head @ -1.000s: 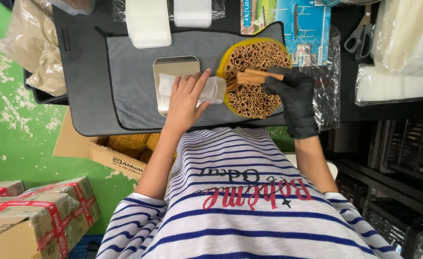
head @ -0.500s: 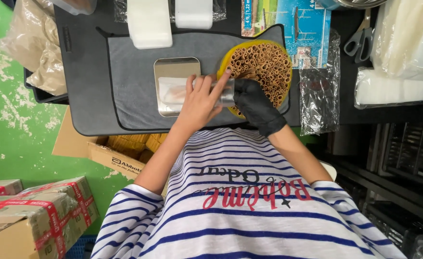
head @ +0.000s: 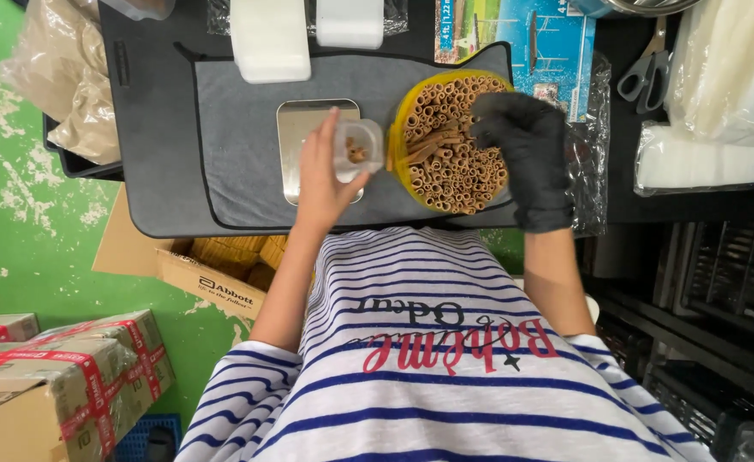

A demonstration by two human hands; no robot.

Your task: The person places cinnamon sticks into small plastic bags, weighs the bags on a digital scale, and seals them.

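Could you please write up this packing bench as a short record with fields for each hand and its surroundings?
left hand: bare, holds a small clear bag with brown sticks inside
right hand: black glove, fingers in the yellow bowl
bowl contents: cinnamon sticks, standing on end
under the bag: metal tray on a grey mat
far right: scissors

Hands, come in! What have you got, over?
Left hand holds small clear bag over metal tray. Gloved right hand in yellow bowl of cinnamon sticks. Nothing blocking.
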